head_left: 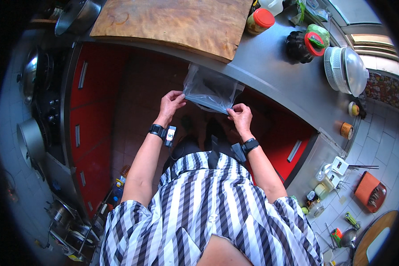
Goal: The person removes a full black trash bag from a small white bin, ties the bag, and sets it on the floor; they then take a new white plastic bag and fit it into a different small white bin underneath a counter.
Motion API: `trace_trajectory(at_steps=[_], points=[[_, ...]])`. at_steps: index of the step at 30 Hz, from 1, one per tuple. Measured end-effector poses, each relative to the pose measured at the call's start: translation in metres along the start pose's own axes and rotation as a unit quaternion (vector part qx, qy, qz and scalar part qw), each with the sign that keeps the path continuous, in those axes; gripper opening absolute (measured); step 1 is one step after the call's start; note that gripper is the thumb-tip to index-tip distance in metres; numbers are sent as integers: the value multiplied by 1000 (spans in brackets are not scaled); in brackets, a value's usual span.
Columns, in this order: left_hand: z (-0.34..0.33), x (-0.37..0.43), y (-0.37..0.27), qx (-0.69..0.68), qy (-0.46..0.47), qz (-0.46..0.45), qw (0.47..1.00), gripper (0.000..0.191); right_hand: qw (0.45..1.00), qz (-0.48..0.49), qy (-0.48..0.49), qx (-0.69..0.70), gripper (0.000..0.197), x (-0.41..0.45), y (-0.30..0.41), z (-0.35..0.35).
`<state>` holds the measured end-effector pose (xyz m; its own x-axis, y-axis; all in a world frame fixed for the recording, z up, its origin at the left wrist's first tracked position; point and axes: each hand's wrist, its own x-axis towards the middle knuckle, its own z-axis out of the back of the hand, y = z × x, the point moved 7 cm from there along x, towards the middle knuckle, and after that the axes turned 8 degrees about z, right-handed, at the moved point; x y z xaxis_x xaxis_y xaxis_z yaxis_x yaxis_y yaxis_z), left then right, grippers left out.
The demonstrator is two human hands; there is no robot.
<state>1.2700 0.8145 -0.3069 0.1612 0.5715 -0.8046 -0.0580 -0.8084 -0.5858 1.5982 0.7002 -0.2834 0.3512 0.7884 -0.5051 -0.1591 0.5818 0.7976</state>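
Note:
A see-through plastic bag (212,84) hangs just below the counter's front edge, its mouth spread wide. Along its near side runs a straight grey-blue rim (206,102), with the plastic lying against it. My left hand (171,103) pinches the left end of this rim between thumb and fingers. At the right end, my right hand (241,115) grips the rim and the bag's edge in the same way. Something dark shows through the plastic, too unclear to name. What holds up the bag's far side is hidden under the counter.
A thick wooden cutting board (173,25) overhangs the steel counter (262,71) above the bag. Nearby stand a red-lidded jar (261,21), a dark red-lidded container (301,46) and a steamer pot (347,71). Red drawers (96,76) and a stove (51,106) flank the left.

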Motion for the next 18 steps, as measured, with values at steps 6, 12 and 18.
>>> trace_trajectory(at_steps=[6,12,18], points=[[-4,3,-2,6,-5,-13,1000,25,978,-71,9,194,25,3,-34,-8],[0,5,2,19,-15,-11,1000,26,971,-87,42,217,26,11,-47,-17],[-38,-54,-68,380,-260,-274,844,31,996,71,-27,-54,29,9,3,12]])
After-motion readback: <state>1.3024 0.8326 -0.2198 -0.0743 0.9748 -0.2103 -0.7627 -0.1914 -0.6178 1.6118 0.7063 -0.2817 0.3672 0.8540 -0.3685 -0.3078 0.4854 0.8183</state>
